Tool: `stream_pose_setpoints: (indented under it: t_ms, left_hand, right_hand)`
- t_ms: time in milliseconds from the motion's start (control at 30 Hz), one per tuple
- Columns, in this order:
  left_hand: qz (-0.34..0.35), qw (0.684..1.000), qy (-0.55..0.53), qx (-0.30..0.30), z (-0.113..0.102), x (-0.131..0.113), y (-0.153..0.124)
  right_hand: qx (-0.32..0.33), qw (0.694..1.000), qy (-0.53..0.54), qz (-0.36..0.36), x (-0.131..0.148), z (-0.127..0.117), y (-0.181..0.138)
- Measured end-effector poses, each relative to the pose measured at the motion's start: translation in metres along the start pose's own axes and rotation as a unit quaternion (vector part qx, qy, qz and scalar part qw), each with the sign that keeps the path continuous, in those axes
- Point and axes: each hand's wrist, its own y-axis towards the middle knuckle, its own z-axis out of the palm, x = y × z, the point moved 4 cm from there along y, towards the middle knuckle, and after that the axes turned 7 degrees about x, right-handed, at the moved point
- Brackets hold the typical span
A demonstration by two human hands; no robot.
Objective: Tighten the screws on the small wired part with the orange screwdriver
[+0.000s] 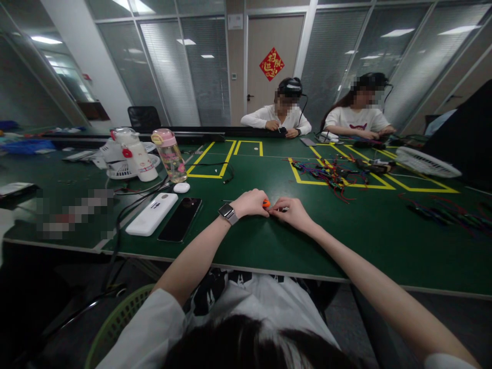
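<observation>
My left hand (pixel 250 203) is closed around a small orange object (pixel 266 203), whose end shows between thumb and fingers; its kind is not clear. Just left of that hand, a thin dark rod lies close to the table surface, and I cannot tell if it belongs to the orange object. My right hand (pixel 292 213) meets the left one fingertip to fingertip, its thumb and fingers pinched together. Whatever is in that pinch is too small to make out. Both hands rest low over the green table (pixel 246 246), near its front edge.
Left of my hands lie a black phone (pixel 180 219), a white power bank (pixel 152 214) and a white earbud case (pixel 182 188). Bottles (pixel 169 156) stand behind. Tangled wired parts (pixel 330 171) lie to the right. Two people (pixel 286 110) sit across. A green basket (pixel 115 323) is below.
</observation>
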Motion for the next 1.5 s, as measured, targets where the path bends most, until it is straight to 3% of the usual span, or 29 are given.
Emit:
stream_pose_setpoints:
  t_ms: [200, 333, 567, 767, 933, 1167, 1300, 1500]
  left_hand:
    - [-0.004, 1.0, -0.003, -0.003, -0.001, 0.0, -0.001]
    - [-0.002, 1.0, -0.005, 0.001, -0.001, 0.0, 0.0]
    - [0.0, 1.0, -0.02, 0.004, -0.002, -0.001, -0.001]
    - [0.009, 1.0, -0.015, 0.004, -0.002, -0.004, 0.0]
    - [0.012, 1.0, -0.001, -0.009, -0.001, -0.003, 0.001]
    - [0.005, 0.999, -0.022, -0.032, -0.003, -0.003, 0.0]
    - [-0.002, 0.997, -0.008, -0.076, 0.0, -0.003, 0.005]
    - [0.029, 0.994, 0.03, -0.102, 0.011, -0.003, 0.013]
  right_hand:
    - [0.012, 0.993, -0.106, -0.054, 0.012, -0.001, -0.002]
    - [0.009, 0.994, -0.091, -0.065, 0.012, -0.004, -0.003]
    - [-0.046, 0.998, -0.036, -0.007, -0.005, -0.009, -0.002]
    - [-0.003, 0.999, 0.0, 0.048, -0.016, -0.006, 0.0]
    - [0.032, 0.998, 0.015, 0.047, -0.017, -0.005, 0.0]
    - [-0.053, 0.997, -0.01, 0.049, -0.014, -0.022, -0.001]
    - [-0.095, 0.994, -0.027, 0.037, -0.011, -0.029, -0.003]
    - [-0.055, 0.997, -0.058, -0.01, -0.006, -0.024, -0.007]
